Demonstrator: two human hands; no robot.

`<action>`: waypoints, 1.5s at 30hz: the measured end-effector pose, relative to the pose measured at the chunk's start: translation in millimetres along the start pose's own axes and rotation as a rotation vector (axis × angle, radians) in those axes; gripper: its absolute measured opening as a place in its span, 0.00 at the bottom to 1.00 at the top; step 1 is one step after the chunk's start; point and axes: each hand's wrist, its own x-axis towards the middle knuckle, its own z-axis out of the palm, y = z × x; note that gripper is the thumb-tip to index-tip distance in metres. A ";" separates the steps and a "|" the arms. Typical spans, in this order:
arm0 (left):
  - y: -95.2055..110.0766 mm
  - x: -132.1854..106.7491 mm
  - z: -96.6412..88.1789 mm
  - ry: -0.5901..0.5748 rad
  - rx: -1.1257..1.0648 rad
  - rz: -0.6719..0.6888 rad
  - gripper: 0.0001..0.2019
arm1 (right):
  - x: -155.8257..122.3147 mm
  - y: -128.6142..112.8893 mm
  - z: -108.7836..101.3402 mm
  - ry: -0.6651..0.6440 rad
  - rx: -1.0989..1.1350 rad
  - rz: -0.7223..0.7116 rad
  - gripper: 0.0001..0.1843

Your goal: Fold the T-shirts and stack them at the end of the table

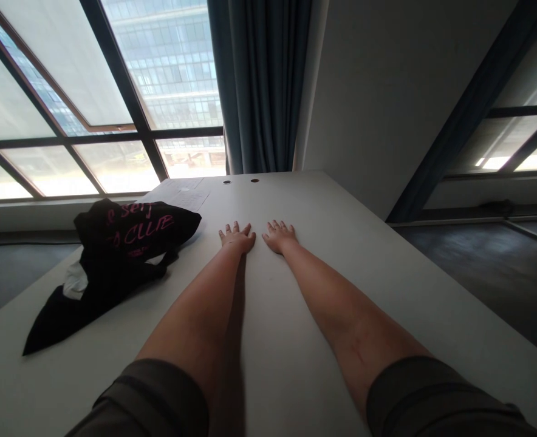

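Observation:
My left hand lies flat on the white table, its fingers spread and nothing in it. Beside it, a small gap apart, my right hand also rests palm down with fingers spread, holding nothing. Both arms are stretched forward over the tabletop. To the left of my left hand is a crumpled black cloth item with pink lettering, perhaps a bag or a garment; a bit of white shows in its fold. Neither hand touches it.
Papers lie at the table's far left corner, partly behind the black cloth. Two round holes are cut near the far edge. Beyond stand a blue curtain, large windows and a wall. Grey floor shows at the right.

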 end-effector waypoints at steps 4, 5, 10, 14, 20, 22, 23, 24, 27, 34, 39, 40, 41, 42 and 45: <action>-3.6 -3.8 -2.5 -0.016 0.005 0.070 0.35 | -3.1 -0.4 -4.9 -0.017 -0.006 -0.024 0.42; -4.6 -5.7 -3.2 -0.018 0.007 0.086 0.35 | -4.9 -0.5 -6.1 -0.022 -0.009 -0.036 0.42; -11.9 -23.0 -6.3 -0.008 0.024 0.150 0.33 | -21.6 0.8 -10.8 -0.035 -0.029 -0.130 0.42; -17.2 -40.9 -8.2 0.003 0.045 0.154 0.33 | -41.2 4.0 -14.1 -0.038 -0.044 -0.196 0.42; -22.4 -74.8 -11.7 0.014 0.074 0.167 0.34 | -75.4 8.5 -18.6 -0.061 -0.048 -0.298 0.41; -23.7 -89.9 -13.4 0.025 0.080 0.166 0.33 | -90.0 10.8 -19.6 -0.066 -0.044 -0.340 0.40; -24.3 -98.2 -14.1 0.032 0.082 0.160 0.32 | -98.2 12.3 -19.9 -0.065 -0.038 -0.362 0.40; -24.8 -107.2 -14.7 0.040 0.084 0.151 0.32 | -107.0 14.2 -19.9 -0.062 -0.029 -0.385 0.39; -26.2 -138.2 -14.1 0.059 0.085 0.122 0.32 | -137.3 20.5 -18.1 -0.063 -0.006 -0.453 0.39; -28.5 -218.1 -7.6 0.044 0.112 0.226 0.32 | -208.4 26.7 -9.7 -0.075 -0.022 -0.450 0.41; -27.7 -232.2 -12.7 -0.003 0.126 0.248 0.32 | -222.3 25.8 -13.9 -0.099 -0.010 -0.474 0.41; -28.0 -230.8 -14.0 -0.010 0.128 0.252 0.32 | -220.9 25.2 -16.2 -0.114 -0.006 -0.485 0.41; -28.7 -229.1 -15.2 -0.018 0.130 0.260 0.32 | -218.8 24.3 -18.5 -0.129 -0.005 -0.496 0.40; -29.6 -227.3 -16.3 -0.025 0.130 0.272 0.32 | -216.5 23.2 -20.6 -0.140 -0.006 -0.503 0.40; -32.9 -223.2 -19.2 -0.042 0.129 0.312 0.32 | -211.9 19.5 -24.2 -0.145 -0.018 -0.500 0.38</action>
